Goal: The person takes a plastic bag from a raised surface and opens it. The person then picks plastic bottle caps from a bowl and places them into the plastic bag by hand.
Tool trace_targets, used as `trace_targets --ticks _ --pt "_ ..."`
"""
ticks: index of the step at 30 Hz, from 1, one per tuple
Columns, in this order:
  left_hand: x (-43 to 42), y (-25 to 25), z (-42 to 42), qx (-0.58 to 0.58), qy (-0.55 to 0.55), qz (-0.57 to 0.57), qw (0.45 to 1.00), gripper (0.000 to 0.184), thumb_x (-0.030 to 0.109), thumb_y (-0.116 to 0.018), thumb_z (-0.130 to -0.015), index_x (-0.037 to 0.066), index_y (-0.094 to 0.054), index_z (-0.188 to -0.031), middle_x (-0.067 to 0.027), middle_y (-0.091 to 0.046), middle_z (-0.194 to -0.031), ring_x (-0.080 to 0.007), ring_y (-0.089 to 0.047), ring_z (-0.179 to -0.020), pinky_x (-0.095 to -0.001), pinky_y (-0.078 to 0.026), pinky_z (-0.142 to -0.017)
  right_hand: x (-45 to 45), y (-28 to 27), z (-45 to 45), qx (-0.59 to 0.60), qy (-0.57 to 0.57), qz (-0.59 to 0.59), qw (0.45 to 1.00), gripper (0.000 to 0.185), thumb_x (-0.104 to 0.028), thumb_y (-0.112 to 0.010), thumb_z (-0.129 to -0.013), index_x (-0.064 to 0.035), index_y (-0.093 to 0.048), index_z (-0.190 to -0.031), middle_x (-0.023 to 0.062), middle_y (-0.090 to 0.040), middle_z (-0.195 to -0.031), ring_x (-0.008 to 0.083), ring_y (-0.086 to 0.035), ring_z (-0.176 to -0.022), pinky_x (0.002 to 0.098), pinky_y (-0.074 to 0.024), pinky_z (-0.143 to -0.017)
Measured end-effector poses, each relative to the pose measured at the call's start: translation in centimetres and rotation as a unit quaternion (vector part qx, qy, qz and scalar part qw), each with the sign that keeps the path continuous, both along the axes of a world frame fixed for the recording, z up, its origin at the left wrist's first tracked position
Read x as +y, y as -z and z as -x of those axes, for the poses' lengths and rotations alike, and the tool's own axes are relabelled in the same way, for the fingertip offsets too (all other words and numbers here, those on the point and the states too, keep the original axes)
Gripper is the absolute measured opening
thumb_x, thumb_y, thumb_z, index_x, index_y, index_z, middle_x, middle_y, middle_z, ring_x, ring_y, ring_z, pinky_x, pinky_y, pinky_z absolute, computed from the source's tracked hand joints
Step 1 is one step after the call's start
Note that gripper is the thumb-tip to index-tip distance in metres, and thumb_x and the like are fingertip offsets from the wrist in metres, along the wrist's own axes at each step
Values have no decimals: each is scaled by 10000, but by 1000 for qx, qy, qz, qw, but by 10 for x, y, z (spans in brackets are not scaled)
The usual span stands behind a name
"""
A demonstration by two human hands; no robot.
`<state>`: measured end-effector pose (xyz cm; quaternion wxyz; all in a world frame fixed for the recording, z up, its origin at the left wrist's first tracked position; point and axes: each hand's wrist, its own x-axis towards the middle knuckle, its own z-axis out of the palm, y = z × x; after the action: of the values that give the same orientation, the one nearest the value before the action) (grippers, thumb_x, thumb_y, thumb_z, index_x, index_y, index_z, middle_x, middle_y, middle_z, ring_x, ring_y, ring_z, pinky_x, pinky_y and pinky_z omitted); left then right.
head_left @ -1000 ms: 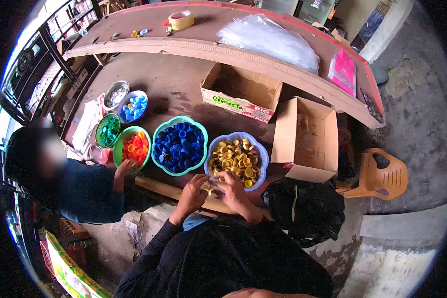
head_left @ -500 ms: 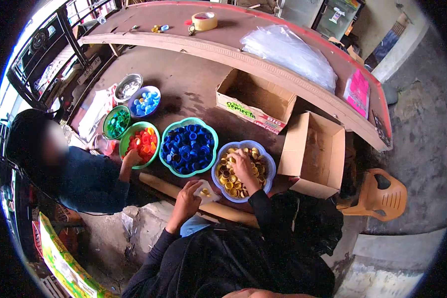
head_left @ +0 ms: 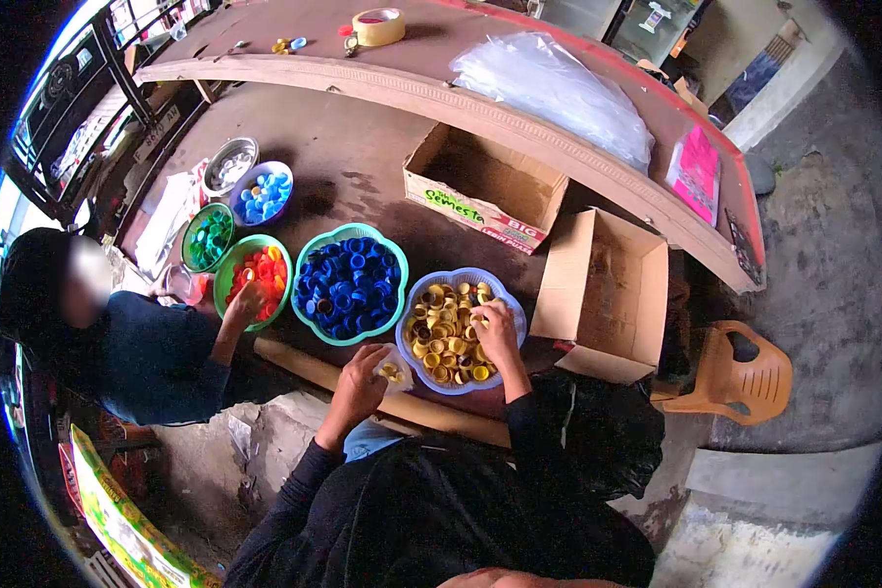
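Note:
My left hand [head_left: 359, 384] grips the edge of a small clear plastic bag [head_left: 402, 378] with a few yellow caps inside. It is just left of a lavender scalloped basket [head_left: 520, 302] full of yellow and brown bottle caps [head_left: 447, 339]. My right hand [head_left: 498, 329] is over the right side of that basket, its fingers closed on a yellow cap at the fingertips. To the left stands a mint-green basket [head_left: 403, 257] of dark blue caps [head_left: 349, 286].
At the left, a person [head_left: 157, 348] reaches into a green bowl [head_left: 221, 269] of red-orange caps. Smaller bowls hold green caps [head_left: 209, 238] and light blue caps [head_left: 265, 199]. Two cardboard boxes [head_left: 485, 220] stand at right. A raised shelf [head_left: 382, 86] bears tape [head_left: 378, 27] and plastic bags [head_left: 554, 93].
My right hand has shifted from the upper middle of the yellow caps to the basket's right side. My left hand still holds the bag. The whole view has shifted slightly.

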<state>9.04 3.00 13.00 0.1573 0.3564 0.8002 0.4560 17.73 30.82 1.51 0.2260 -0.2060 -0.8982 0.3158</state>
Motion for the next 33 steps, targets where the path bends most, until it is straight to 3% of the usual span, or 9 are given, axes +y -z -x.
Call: trace_targets --ticks 3,8,13,16,23,25,28,31,33 --pt "2 0 0 50 13 10 999 467 -54 -525 -679 -48 -587 -1142 -225 -577 -1167 -387 -582 -1040 -394 -480 -884 -13 -10 17 -39 -4 -49 998 221 -122 -741 -710 -84 -673 -917 86 -563 -968 291 -520 -988 406 -430 -843" --pt "-1 -2 0 33 8 25 999 480 -47 -527 -678 -30 -587 -1153 -226 -575 -1170 -390 -577 -1050 -395 -476 -892 -14 -8 32 -59 -19 -75 995 246 -111 -755 -682 -85 -636 -895 85 -557 -928 304 -541 -945 441 -411 -829" --pt "-6 5 1 23 -2 20 1000 486 -42 -526 -678 -21 -588 -1160 -227 -574 -1167 -395 -574 -1049 -397 -475 -891 -16 -11 24 7 -15 -65 998 259 -107 -736 -685 -58 -548 -856 97 -576 -901 326 -568 -898 453 -386 -846" --pt "-3 7 1 53 12 9 999 486 -40 -527 -678 -22 -588 -1159 -221 -576 -1168 -388 -576 -1047 -396 -478 -884 -19 -18 13 16 -8 -23 1000 204 -59 -681 -731 -49 -517 -851 109 -597 -830 334 -595 -795 421 -455 -754" --pt "7 -3 -1 37 25 9 999 471 -53 -519 -682 -43 -582 -1149 -210 -584 -1161 -379 -589 -1024 -383 -487 -868 -37 -27 -17 -57 -20 98 993 161 -46 -658 -755 -32 -544 -869 118 -592 -806 309 -598 -796 404 -479 -720" --pt "5 0 -1 39 29 7 999 468 -57 -518 -683 -47 -581 -1146 -211 -586 -1159 -379 -591 -1017 -381 -488 -864 -37 -21 -21 -83 -16 89 992 161 -47 -657 -767 -42 -543 -881 122 -592 -890 305 -586 -853 384 -474 -753" --pt "3 7 0 60 47 -8 997 464 -58 -520 -681 -47 -581 -1141 -211 -586 -1158 -376 -595 -1010 -383 -489 -861 -43 -12 -20 -32 11 175 984 195 -71 -665 -773 -51 -564 -939 133 -583 -1002 315 -568 -941 379 -464 -805" --pt "0 5 -2 42 38 -7 998 462 -59 -520 -680 -45 -581 -1138 -211 -587 -1155 -378 -594 -1010 -386 -489 -860 -48 -11 -13 17 -2 168 986 258 -102 -650 -792 -64 -586 -1039 147 -559 -1056 336 -544 -999 391 -455 -847" --pt "-4 5 -2 48 41 -12 998 460 -58 -519 -682 -43 -581 -1137 -210 -588 -1149 -381 -591 -1017 -385 -489 -859 -49 -10 -5 -31 -5 -42 999 292 -101 -630 -803 -70 -600 -1092 142 -564 -1017 342 -544 -987 402 -457 -851"
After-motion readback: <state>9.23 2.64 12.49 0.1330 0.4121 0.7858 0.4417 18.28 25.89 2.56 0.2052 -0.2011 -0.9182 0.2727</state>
